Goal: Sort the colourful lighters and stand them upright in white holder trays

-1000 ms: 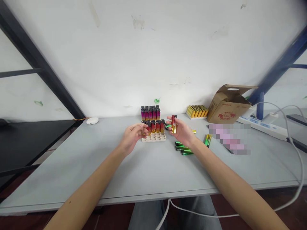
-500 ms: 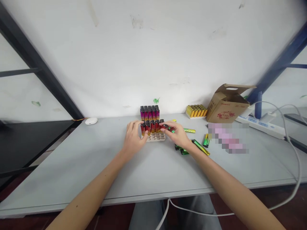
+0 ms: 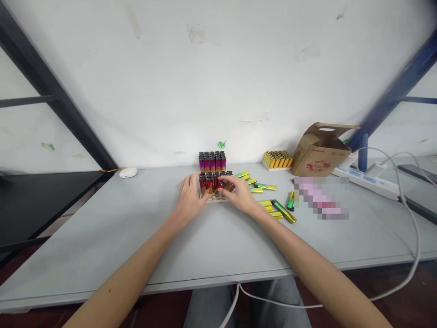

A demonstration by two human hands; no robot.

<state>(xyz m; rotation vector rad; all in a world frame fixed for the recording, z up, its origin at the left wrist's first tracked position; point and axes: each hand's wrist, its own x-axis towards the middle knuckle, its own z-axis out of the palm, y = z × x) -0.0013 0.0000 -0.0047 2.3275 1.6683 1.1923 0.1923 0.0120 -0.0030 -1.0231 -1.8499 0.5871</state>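
Observation:
Red lighters with black tops (image 3: 209,183) stand upright in rows in a pale tray with round holes (image 3: 218,199). My left hand (image 3: 190,196) curls round the left end of those rows, its thumb at the front lighter and its fingers behind. Between the thumb and fingers of my right hand (image 3: 241,196) is a red lighter (image 3: 221,186), tilted over the front of the tray. My fingers partly hide its lower end. Directly behind stands a block of purple lighters (image 3: 212,161).
Green and yellow lighters (image 3: 284,211) lie loose to the right. Farther back are a tray of yellow lighters (image 3: 278,159), an open cardboard box (image 3: 316,155) and a white power strip (image 3: 365,182). A white earbud case (image 3: 128,172) lies at left.
My right hand has moved left and inward with the red lighter, from the tray's right side to above its front holes. My left hand stays at the left end.

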